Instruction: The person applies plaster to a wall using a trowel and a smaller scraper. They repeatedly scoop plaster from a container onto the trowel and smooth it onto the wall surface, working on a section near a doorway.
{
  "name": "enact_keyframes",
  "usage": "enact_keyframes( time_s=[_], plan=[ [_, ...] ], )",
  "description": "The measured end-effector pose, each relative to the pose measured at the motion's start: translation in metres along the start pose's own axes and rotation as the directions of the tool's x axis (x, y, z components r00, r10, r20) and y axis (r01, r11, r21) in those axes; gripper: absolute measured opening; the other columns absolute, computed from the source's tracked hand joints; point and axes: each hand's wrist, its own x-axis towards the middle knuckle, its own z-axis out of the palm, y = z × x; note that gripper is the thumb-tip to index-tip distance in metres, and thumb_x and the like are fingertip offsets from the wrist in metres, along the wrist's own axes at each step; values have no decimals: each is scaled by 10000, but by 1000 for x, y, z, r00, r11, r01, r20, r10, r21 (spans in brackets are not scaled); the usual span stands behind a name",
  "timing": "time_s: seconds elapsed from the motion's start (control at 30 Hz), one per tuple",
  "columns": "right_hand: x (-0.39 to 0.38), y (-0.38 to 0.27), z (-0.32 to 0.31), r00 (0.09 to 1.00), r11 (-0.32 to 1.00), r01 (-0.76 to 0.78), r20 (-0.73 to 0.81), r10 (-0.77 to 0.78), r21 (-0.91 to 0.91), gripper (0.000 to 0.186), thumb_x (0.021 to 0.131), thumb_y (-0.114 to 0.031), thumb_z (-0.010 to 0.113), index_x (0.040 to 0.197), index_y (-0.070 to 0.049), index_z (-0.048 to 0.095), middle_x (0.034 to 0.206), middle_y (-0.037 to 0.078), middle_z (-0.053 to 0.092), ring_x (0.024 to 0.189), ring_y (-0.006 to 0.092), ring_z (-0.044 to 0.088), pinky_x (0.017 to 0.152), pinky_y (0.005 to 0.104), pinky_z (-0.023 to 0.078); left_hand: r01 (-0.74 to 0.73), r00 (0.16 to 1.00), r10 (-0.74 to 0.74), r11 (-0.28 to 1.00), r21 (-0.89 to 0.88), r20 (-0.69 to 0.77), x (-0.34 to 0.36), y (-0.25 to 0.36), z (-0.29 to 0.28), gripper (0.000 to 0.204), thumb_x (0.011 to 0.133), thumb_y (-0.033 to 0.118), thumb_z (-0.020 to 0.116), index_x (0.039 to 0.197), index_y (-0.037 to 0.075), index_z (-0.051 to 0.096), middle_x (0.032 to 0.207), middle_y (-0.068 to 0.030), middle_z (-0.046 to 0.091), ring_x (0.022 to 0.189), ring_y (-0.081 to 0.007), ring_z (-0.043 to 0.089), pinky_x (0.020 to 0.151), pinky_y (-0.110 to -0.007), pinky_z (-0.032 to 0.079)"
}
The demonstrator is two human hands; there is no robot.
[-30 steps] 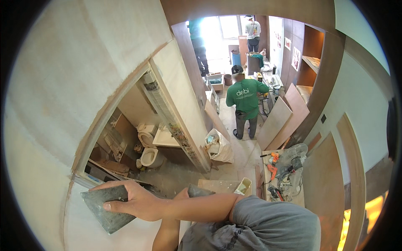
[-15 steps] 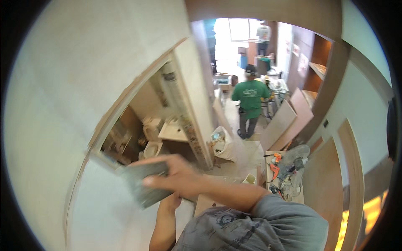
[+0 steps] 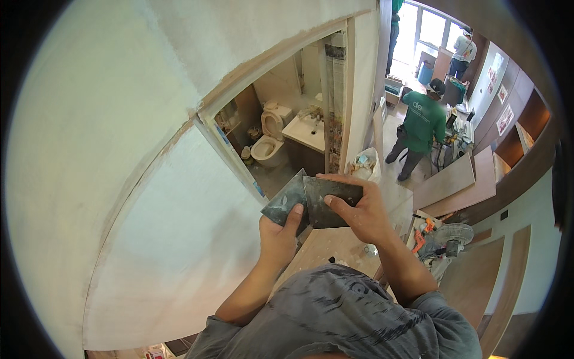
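Both my hands are raised in front of my chest, each closed on a thin, dark, flat putty scraper. My left hand [image 3: 278, 237] grips a scraper [image 3: 278, 209] with pale smears on its face, thumb on top. In my right hand [image 3: 369, 212] is a second scraper [image 3: 318, 215], a rectangular plate held with the thumb across it. The two plates meet or overlap at their edges; I cannot tell whether they press together. To the left stands a pale, patchily coated wall [image 3: 161, 251] with a brownish seam, apart from both hands.
Beyond the hands, a doorway opens onto a bathroom with a toilet [image 3: 268, 151] and a sink [image 3: 308, 130]. A co-worker in a green shirt [image 3: 426, 122] stands farther off, near leaning boards [image 3: 445, 182]. A fan [image 3: 455, 234], orange power tools [image 3: 423, 236] and a white sack [image 3: 366, 164] lie right.
My right hand, blurred over the wall side before, now holds its scraper against the left one. The left hand has come up into view with its scraper. The view has swung left.
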Motion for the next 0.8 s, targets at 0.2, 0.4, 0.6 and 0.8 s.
enact_keyframes(
  time_s=[0.2,0.4,0.6,0.8],
  plan=[
    [-5,2,2,998,997,63,-13,-64,-51,365,876,-9,645,1234,-21,710,1063,90,716,929,115,619,879,282,510,-46,999,48,992,118,-18,-8,-8,8,240,1009,182,645,1081,-46,665,907,-57,708,826,-115,611,740,-296,511],
    [0,8,-5,998,999,38,44,-38,3,364,876,-9,640,1234,-14,707,1080,107,717,949,123,619,887,284,509,-126,987,97,960,250,125,1,-11,-2,197,1002,165,641,1041,-28,655,834,-80,687,748,-136,594,700,-310,503],
    [-2,4,-4,985,997,17,175,-4,-73,351,881,9,633,1221,-9,714,1100,108,719,931,103,610,868,285,521,24,959,-86,974,227,268,3,-15,-12,185,1011,161,623,1086,-7,650,874,-69,687,782,-147,611,730,-312,506],
    [3,5,-11,965,997,-37,256,52,-62,339,888,4,637,1217,-5,714,1097,101,720,899,97,609,838,270,523,188,886,-241,968,168,397,9,-11,-20,231,1014,145,631,1176,-18,638,1013,-33,692,934,-100,606,835,-284,502]
  ],
)
